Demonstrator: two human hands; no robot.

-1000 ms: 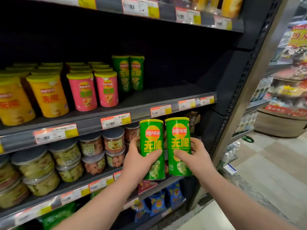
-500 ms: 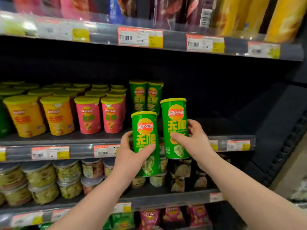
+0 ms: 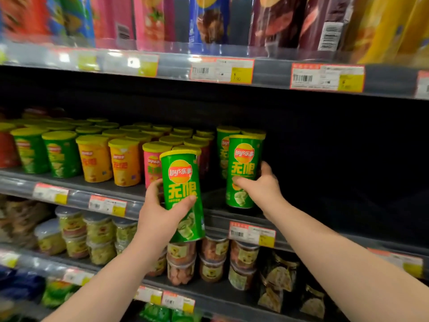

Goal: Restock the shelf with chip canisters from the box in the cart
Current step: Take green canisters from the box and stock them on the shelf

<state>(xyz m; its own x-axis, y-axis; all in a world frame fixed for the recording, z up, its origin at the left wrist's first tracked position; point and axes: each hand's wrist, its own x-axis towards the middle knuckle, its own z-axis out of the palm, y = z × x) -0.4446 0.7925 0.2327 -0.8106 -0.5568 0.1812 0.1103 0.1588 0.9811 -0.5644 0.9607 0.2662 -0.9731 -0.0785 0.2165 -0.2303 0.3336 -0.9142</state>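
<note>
Gripping a green chip canister apiece, both hands are reaching toward the middle shelf [image 3: 325, 205]. The right hand [image 3: 263, 187] is wrapping its fingers [image 3: 241, 181] round the lower half of the right canister [image 3: 243, 159]. That can is standing upright with its base at the shelf board, beside the dark open stretch; whether it is fully resting there I cannot tell. The left hand [image 3: 160, 212] is curling its fingers round the left canister [image 3: 182, 182] and holding it in the air in front of the price rail [image 3: 106, 204]. Its long axis is running near vertical, the top leaning a little left. It is sitting lower and nearer the camera than the shelf board, so I judge it is needing a lift up and forward. The right hand is lying nearer the gap. Standing in the way are the pink canister [image 3: 151, 163] just behind the left can and a stocked green canister [image 3: 223, 147] behind the right one. Orange canisters [image 3: 125, 166] are filling the row further left, and jars [image 3: 99, 233] are lining the shelf below. The box and cart are not showing.
</note>
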